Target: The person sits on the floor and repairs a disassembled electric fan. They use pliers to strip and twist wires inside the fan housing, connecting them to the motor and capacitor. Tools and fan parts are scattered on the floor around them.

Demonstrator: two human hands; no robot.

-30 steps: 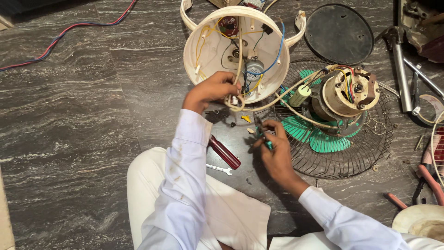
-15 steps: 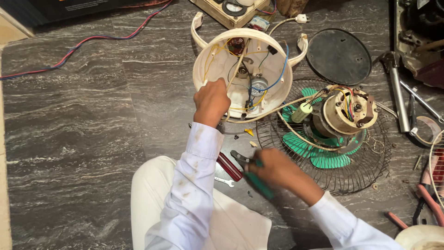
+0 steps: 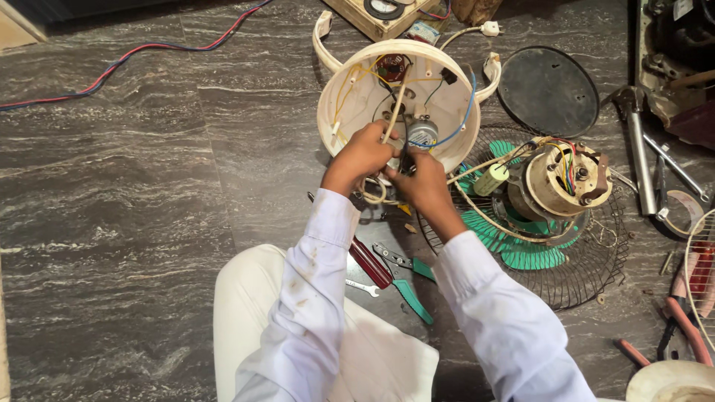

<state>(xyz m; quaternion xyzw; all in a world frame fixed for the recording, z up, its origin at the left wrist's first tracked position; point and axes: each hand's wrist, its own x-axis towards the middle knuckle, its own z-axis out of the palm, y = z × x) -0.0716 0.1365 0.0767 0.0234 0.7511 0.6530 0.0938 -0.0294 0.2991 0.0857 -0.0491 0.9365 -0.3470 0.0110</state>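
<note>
A round cream fan base [image 3: 350, 104] lies open on the stone floor, with coloured wires and a small silver part [image 3: 422, 132] inside it. My left hand [image 3: 361, 156] and my right hand [image 3: 421, 179] meet at its near rim. Both pinch the bundle of wires and the cream cable [image 3: 372, 195] that loops out there. What lies between the fingertips is hidden by the fingers. Green-handled pliers [image 3: 406, 279] lie on the floor between my forearms, beside a red-handled screwdriver [image 3: 370, 262] and a small wrench [image 3: 363, 286].
To the right, a fan motor [image 3: 566, 179] sits on a green blade [image 3: 521, 249] inside a wire guard [image 3: 596, 275]. A black round disc [image 3: 547, 91] lies behind it. Metal tools [image 3: 640, 156] and red-handled pliers [image 3: 681, 320] lie at the right edge. A red and blue cable [image 3: 119, 63] runs across the floor at the upper left.
My right hand has laid the green-handled pliers on the floor and moved up to the base rim, joining the left hand on the wires. The left hand stayed at the rim.
</note>
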